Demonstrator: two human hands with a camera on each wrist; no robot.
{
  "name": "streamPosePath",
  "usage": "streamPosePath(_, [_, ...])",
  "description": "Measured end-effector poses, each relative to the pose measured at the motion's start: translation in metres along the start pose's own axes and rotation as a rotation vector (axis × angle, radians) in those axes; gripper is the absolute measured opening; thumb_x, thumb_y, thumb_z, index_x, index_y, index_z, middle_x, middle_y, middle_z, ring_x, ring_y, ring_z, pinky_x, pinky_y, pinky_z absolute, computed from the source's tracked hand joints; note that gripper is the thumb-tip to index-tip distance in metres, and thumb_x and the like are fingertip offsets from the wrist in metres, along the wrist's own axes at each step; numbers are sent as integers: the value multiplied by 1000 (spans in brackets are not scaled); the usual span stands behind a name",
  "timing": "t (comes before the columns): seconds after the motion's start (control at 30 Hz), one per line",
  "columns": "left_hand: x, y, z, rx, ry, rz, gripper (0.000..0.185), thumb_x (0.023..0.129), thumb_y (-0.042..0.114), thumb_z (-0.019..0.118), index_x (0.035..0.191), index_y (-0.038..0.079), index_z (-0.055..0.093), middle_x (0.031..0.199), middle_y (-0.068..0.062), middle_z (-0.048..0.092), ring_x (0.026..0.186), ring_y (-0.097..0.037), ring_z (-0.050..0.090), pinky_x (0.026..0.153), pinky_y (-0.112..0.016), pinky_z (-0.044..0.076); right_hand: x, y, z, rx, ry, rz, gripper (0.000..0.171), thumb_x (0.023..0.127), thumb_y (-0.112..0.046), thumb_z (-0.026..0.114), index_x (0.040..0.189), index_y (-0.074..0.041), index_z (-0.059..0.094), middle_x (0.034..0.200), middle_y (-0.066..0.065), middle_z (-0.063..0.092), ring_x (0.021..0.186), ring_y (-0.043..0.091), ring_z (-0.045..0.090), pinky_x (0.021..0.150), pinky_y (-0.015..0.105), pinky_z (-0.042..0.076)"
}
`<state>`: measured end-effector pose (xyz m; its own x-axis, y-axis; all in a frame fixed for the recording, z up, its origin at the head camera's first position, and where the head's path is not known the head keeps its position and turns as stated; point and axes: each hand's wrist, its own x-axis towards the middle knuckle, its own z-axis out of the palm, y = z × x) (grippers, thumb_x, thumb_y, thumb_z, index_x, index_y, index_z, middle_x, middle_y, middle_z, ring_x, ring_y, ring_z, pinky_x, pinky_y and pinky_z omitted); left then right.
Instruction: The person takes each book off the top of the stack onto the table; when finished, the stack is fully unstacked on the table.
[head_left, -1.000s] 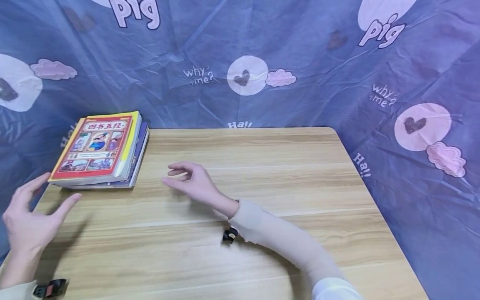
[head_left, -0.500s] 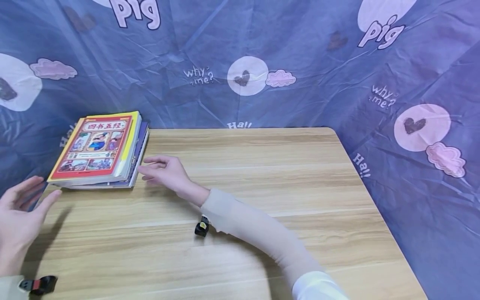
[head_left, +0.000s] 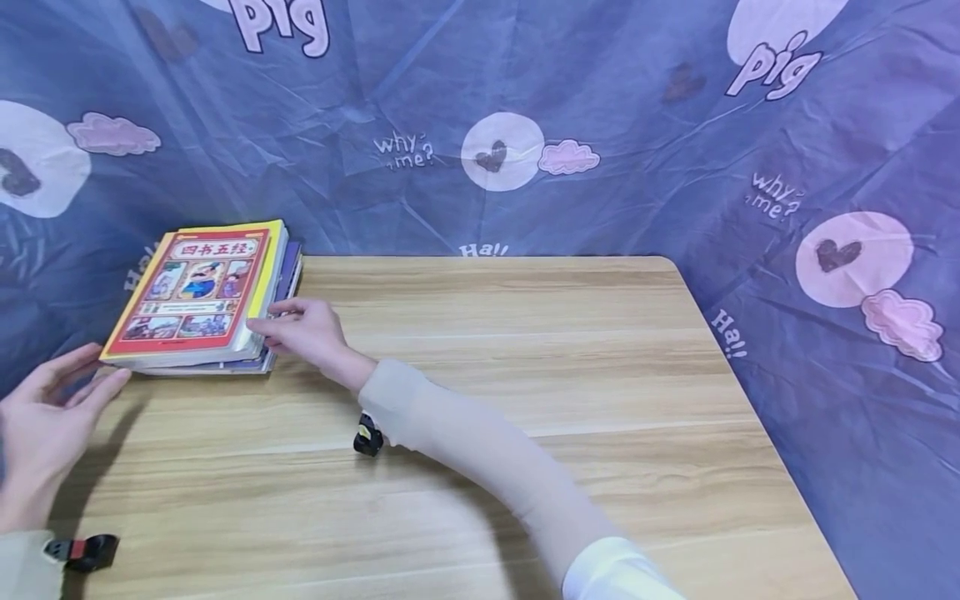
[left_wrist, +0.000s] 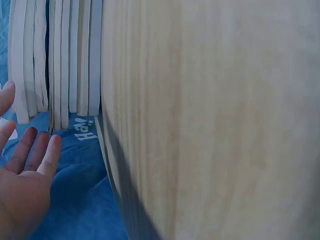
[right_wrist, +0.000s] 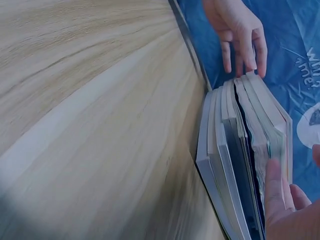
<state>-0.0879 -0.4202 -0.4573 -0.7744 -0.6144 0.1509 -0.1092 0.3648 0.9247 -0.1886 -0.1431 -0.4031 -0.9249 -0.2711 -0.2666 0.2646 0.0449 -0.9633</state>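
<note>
Head view: a stack of books (head_left: pixel 206 296) lies flat at the desk's (head_left: pixel 525 350) far left corner, top cover red and yellow w/ cartoon panels, darker books beneath. The right hand (head_left: pixel 303 331) reaches across the desk from the near right, arm in a beige sleeve (head_left: pixel 480 442), fingertips laid against the stack's right side, at the page edges of the upper books; fingers look extended, only lightly bent. The left hand (head_left: pixel 48 417) sits at the desk's left edge, just beside the stack's near left corner, fingers straight and spread, holding nothing. Whether its fingertips touch the books can't be told here. A small black device (head_left: pixel 368 437) rides under the right wrist; another, black w/ red, (head_left: pixel 81 552) under the left. A blue printed cloth (head_left: pixel 480 125) hangs behind and around the desk.

Left wrist view: the left hand (left_wrist: pixel 22 185) shows at lower left, palm open, fingers straight and slightly apart, over the blue cloth (left_wrist: pixel 80 190) beyond the desk's edge. The books' (left_wrist: pixel 55 60) pale page edges stand just past the fingertips; a narrow gap seems to remain, though the uppermost finger runs out of frame. The wooden desk (left_wrist: pixel 210 120) fills the rest.

Right wrist view: the stack (right_wrist: pixel 245 150) lies at the desk's (right_wrist: pixel 90 120) corner, page edges facing the camera. A right-hand finger (right_wrist: pixel 274 192) presses on the page edges of the upper books, near a gap between the top books and those below. The left hand (right_wrist: pixel 237 30) sits at the stack's far end, fingers straight and close together, tips at or just short of the books.
</note>
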Motion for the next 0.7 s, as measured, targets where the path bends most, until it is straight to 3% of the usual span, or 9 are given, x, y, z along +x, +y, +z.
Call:
streamPosePath(0.13, [2, 0, 2, 31, 0, -32, 54, 91, -2, 76, 142, 15, 67, 124, 27, 68, 98, 17, 62, 83, 5, 45, 3, -1, 8, -36, 26, 11, 26, 87, -17, 89, 110, -10, 78, 84, 4, 82, 62, 11, 71, 72, 35, 66])
streamPosePath(0.27, [4, 0, 2, 89, -14, -67, 54, 93, 2, 76, 142, 20, 67, 135, 23, 67, 99, 18, 59, 84, 6, 44, 5, -2, 14, -75, 62, 2, 27, 85, -16, 90, 109, -10, 78, 79, 1, 80, 58, 9, 69, 64, 27, 64])
streamPosePath(0.4, [6, 0, 1, 115, -34, -55, 54, 93, 3, 77, 142, 24, 68, 139, 21, 67, 101, 18, 58, 85, 6, 43, 7, -4, 20, -143, 101, -14, 30, 84, -21, 91, 109, -12, 77, 74, -4, 74, 56, 8, 67, 59, 24, 61])
streamPosePath(0.57, [8, 3, 0, 100, -58, -18, 53, 90, 1, 80, 138, 20, 71, 127, 26, 69, 99, 18, 59, 83, 6, 44, 9, -7, 25, -285, 177, -12, 35, 81, -35, 93, 104, -18, 75, 73, -12, 65, 55, 4, 61, 51, 19, 52])
streamPosePath(0.7, [9, 6, -2, 80, -73, -17, 52, 89, 2, 81, 138, 16, 71, 107, 36, 65, 95, 18, 60, 80, 6, 44, 13, -8, 29, -402, 197, -36, 40, 78, -44, 94, 100, -19, 72, 81, -13, 66, 64, 1, 59, 56, 16, 49])
